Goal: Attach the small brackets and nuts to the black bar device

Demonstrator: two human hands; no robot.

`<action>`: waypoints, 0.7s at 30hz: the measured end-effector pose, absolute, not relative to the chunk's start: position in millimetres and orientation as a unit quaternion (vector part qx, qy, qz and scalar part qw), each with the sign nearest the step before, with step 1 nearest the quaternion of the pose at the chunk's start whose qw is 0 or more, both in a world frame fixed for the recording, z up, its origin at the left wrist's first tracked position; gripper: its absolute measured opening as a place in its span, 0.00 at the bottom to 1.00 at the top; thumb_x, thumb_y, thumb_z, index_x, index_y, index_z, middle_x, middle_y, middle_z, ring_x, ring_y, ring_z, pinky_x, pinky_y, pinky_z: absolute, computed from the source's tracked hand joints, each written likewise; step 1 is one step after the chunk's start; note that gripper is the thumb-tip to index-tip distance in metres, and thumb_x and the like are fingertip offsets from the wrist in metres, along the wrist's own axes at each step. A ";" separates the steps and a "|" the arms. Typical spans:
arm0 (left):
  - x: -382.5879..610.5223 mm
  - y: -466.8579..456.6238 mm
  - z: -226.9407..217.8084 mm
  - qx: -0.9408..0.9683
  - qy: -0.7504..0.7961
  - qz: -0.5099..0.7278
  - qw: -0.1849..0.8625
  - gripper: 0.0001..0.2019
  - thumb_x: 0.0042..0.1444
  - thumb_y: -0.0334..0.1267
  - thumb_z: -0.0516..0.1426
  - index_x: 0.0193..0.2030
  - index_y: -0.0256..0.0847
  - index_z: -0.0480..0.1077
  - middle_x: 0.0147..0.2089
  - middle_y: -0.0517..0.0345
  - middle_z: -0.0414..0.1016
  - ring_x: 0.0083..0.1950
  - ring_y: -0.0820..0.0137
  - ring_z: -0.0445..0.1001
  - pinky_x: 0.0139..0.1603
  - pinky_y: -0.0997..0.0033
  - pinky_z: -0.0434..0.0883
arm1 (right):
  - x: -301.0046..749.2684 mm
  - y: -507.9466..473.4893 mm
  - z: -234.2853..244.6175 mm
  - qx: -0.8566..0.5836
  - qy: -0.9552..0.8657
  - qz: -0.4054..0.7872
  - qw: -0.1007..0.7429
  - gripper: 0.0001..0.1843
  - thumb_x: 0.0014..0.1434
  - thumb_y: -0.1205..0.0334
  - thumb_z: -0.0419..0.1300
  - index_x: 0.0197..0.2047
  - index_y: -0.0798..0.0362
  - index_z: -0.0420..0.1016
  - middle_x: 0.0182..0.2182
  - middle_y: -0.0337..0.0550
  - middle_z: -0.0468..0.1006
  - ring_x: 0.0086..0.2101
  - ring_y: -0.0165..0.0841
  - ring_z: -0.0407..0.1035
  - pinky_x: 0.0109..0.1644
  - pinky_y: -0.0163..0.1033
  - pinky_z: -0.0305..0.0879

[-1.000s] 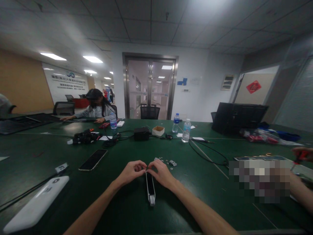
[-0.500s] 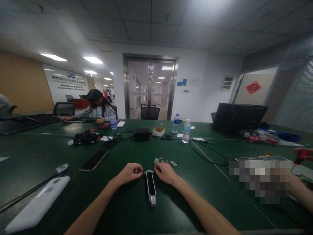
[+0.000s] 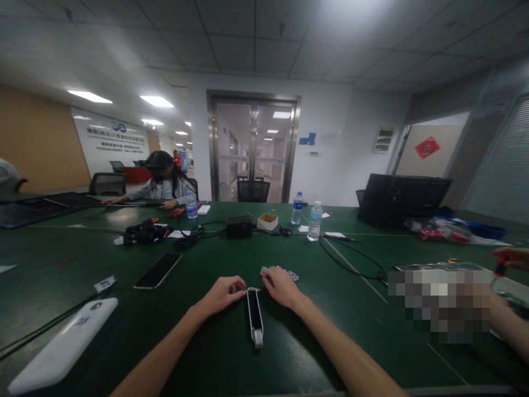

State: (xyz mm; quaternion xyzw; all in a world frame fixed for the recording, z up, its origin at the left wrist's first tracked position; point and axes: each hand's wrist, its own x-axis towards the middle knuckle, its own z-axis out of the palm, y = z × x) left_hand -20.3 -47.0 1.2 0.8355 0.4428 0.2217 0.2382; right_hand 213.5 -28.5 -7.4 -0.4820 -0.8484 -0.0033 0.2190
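A long narrow white-framed device with a dark inner face lies on the green table, its far end between my two hands. At that end's left corner, my left hand has its fingers curled together, their tips at the frame. My right hand is just right of the same end, fingers bent down and drawn together. What either hand's fingertips hold is too small to make out. Small metal pieces lie beyond my right hand, which partly covers them.
A dark phone and a white casing lie to the left. Water bottles, a small open box and black cables stand further back. At right, a co-worker's hand holds a red-handled screwdriver. Another person sits across the table.
My left hand has shifted slightly right, up to the device's corner. My right hand has moved a little forward and now covers part of the small metal pieces. The device has stayed put.
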 end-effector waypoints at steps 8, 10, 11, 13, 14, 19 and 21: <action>-24.3 -50.3 9.0 0.843 0.459 0.203 0.195 0.15 0.59 0.47 0.53 0.46 0.40 0.71 0.42 0.57 0.73 0.36 0.70 0.68 0.35 0.73 0.65 | 253.0 -2.3 -12.2 -0.575 -0.794 -0.050 0.192 0.12 0.62 0.67 0.49 0.44 0.53 0.73 0.44 0.49 0.72 0.45 0.39 0.61 0.46 0.41 0.56; -24.4 -52.6 11.5 0.847 0.461 0.186 0.186 0.15 0.59 0.46 0.53 0.47 0.40 0.70 0.41 0.57 0.72 0.35 0.70 0.67 0.34 0.73 0.64 | 256.3 0.2 -16.6 -0.571 -0.799 -0.041 0.183 0.13 0.63 0.64 0.50 0.46 0.52 0.73 0.44 0.49 0.71 0.46 0.39 0.60 0.47 0.41 0.55; -24.3 -53.5 12.6 0.849 0.462 0.180 0.183 0.15 0.59 0.46 0.53 0.47 0.40 0.70 0.40 0.57 0.72 0.34 0.70 0.67 0.34 0.73 0.64 | 256.4 1.0 -18.7 -0.566 -0.803 -0.037 0.183 0.13 0.63 0.62 0.50 0.47 0.51 0.73 0.45 0.49 0.71 0.46 0.39 0.60 0.47 0.42 0.55; -23.8 -54.5 14.1 0.850 0.464 0.171 0.181 0.14 0.58 0.45 0.54 0.47 0.40 0.70 0.40 0.57 0.72 0.34 0.70 0.67 0.33 0.72 0.64 | 254.7 1.9 -22.0 -0.553 -0.812 -0.033 0.185 0.14 0.64 0.59 0.51 0.49 0.50 0.72 0.45 0.48 0.70 0.46 0.40 0.59 0.47 0.43 0.55; -23.5 -54.6 14.4 0.850 0.464 0.168 0.182 0.14 0.58 0.44 0.53 0.47 0.41 0.70 0.39 0.57 0.72 0.34 0.70 0.67 0.33 0.72 0.64 | 253.4 2.3 -23.3 -0.548 -0.815 -0.034 0.185 0.15 0.64 0.58 0.51 0.50 0.49 0.72 0.45 0.48 0.70 0.46 0.40 0.59 0.47 0.43 0.55; -22.7 -52.2 10.9 0.850 0.464 0.168 0.185 0.13 0.59 0.42 0.52 0.47 0.41 0.70 0.40 0.57 0.72 0.34 0.70 0.68 0.32 0.73 0.64 | 248.5 6.3 -25.7 -0.537 -0.823 -0.030 0.185 0.15 0.64 0.55 0.51 0.50 0.46 0.73 0.45 0.47 0.70 0.47 0.40 0.58 0.48 0.43 0.53; -22.6 -51.1 8.7 0.851 0.460 0.173 0.182 0.13 0.59 0.42 0.52 0.46 0.41 0.70 0.39 0.58 0.72 0.34 0.70 0.68 0.32 0.73 0.64 | 247.4 9.1 -25.1 -0.540 -0.822 -0.021 0.180 0.14 0.64 0.56 0.52 0.49 0.46 0.74 0.45 0.47 0.70 0.47 0.40 0.58 0.48 0.43 0.53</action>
